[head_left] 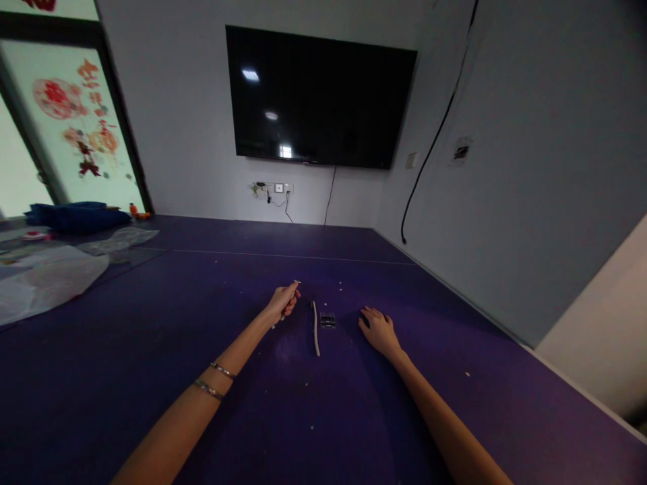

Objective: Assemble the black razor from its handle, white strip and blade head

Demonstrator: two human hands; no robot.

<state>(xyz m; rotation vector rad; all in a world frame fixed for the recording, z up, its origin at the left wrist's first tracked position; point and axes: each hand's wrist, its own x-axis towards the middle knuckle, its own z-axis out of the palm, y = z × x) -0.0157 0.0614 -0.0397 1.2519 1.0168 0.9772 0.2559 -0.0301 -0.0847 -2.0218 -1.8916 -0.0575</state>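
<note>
My left hand (284,300) is closed in a fist around a slim tool (297,281). Its pale metallic tip shows above the thumb, but most of it is hidden and its kind is unclear. Just right of that hand, a short whitish cable (316,330) lies lengthwise on the purple surface (323,404). Beside the cable sits a small dark part with clear edges (328,320), too small to name. My right hand (379,330) rests palm down on the surface to the right of this part, fingers slightly bent and apart, holding nothing.
Small white scraps (467,374) dot the surface. Clear plastic sheeting (55,276) and a dark blue cloth-like bundle (75,217) lie at the far left. A black cable (429,151) hangs along the right wall. A television (318,101) is mounted on the back wall above sockets (279,188).
</note>
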